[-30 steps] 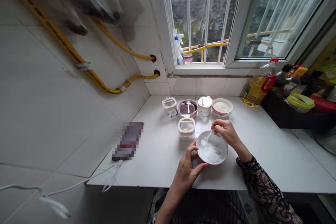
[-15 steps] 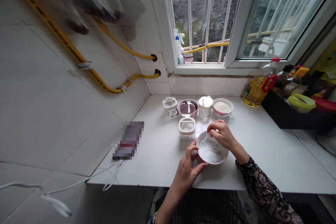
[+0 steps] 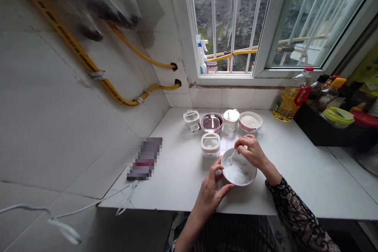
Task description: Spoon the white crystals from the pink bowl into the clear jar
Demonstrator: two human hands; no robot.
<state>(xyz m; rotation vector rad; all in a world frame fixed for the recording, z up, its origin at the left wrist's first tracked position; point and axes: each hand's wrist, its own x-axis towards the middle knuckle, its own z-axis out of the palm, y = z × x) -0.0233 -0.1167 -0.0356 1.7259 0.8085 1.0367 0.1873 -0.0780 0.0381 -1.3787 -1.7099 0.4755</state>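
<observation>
A bowl (image 3: 249,179) with a pink rim stands near the counter's front edge, with white granular powder (image 3: 239,172) in it. My left hand (image 3: 210,189) grips its left side, thumb at the near edge and fingers along the rim. Over the bowl, my right hand (image 3: 250,151) pinches the handle of a small white plastic spoon (image 3: 229,160), whose head is at the left part of the powder. Just beyond my left hand stands a lidded clear jar (image 3: 210,145) with a cream rim and white contents.
Behind are two more lidded jars (image 3: 191,119) (image 3: 231,119), a bowl of dark red contents (image 3: 206,123) with a clear lid and spoon on it, and a bowl of white grains (image 3: 250,121). An oil bottle (image 3: 288,100) and a black box (image 3: 310,126) stand right. A blurred-out flat object (image 3: 145,159) lies left.
The spoon and my right hand have shifted very slightly to the right above the bowl. My left hand keeps its hold on the bowl.
</observation>
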